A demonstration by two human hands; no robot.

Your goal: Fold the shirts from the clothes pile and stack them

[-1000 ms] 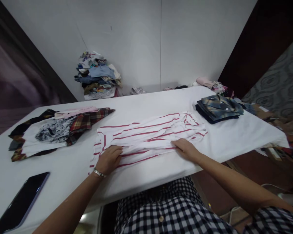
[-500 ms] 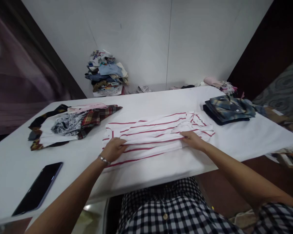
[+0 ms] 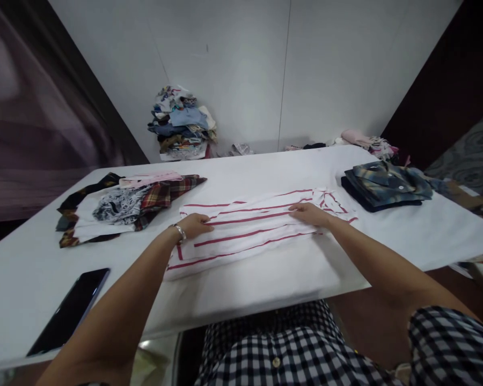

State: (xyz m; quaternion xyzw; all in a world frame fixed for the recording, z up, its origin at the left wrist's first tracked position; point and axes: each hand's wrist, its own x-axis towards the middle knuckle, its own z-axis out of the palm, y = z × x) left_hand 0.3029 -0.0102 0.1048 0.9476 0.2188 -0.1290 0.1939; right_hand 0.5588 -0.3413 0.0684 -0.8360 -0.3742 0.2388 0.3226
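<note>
A white garment with red stripes point(image 3: 249, 236), perhaps a shirt, lies folded lengthwise into a long strip across the table. At its left part, my left hand point(image 3: 195, 225) pinches the cloth between thumb and fingers; a metal bracelet circles that wrist. My right hand point(image 3: 310, 214) is closed on the same fabric further right, near the bunched end with red-edged details. The cloth between the two hands is drawn fairly straight. The fingertips' undersides are hidden in the fabric.
The white-covered table point(image 3: 241, 300) carries a loose heap of clothes point(image 3: 121, 206) on the left and folded dark plaid clothes point(image 3: 388, 182) on the right. A black phone point(image 3: 70, 311) lies at the front left. Behind stands a tall clothes pile point(image 3: 183, 126) against the wall.
Both hands have moved slightly away from me, carrying a fold of the striped garment toward its far side. More of the near striped layer shows below the hands. The view has shifted slightly.
</note>
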